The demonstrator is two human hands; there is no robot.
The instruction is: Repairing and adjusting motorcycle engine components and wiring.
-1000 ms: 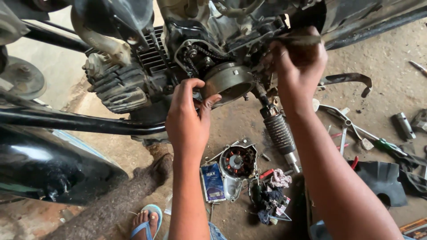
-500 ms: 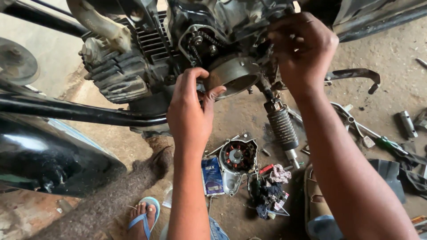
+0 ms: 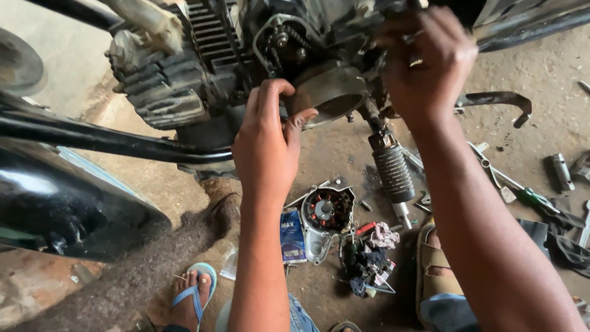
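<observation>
Hands are working at the engine (image 3: 184, 67) in the upper centre: left hand (image 3: 267, 138) is clasping the round rotor (image 3: 329, 92); right hand (image 3: 424, 64) is closing on something hidden; steadying seems called for.

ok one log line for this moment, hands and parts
left hand: fingertips on round metal rotor | right hand: gripping at engine above it | stator plate on ground
</observation>
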